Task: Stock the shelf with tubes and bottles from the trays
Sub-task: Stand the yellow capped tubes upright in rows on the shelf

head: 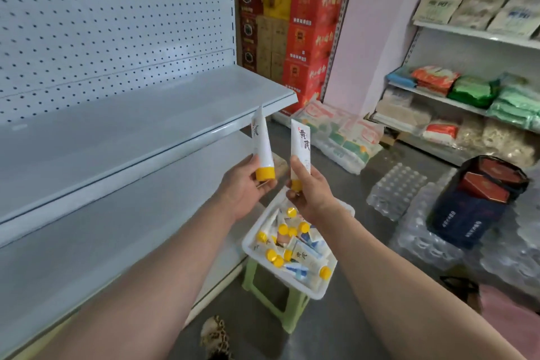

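Two tubes upright: left hand (pixel 244 184) grips one (pixel 263 146), right hand (pixel 309 190) another (pixel 301 149).

The shelf (pixel 131 126) is pale grey, its back panel (pixel 117 9) dotted with rows of dark holes. The tube in the left hand (pixel 262 142) is white with a yellow cap and black characters; the tube in the right hand (pixel 301 146) matches, with a small red mark. The tray (pixel 251 240) is white, holding white tubes with yellow caps and some blue print. The stool (pixel 274 295) is light green. Stacked cartons (pixel 312 23) are red, yellow and dark maroon. The floor (pixel 336 316) is grey.
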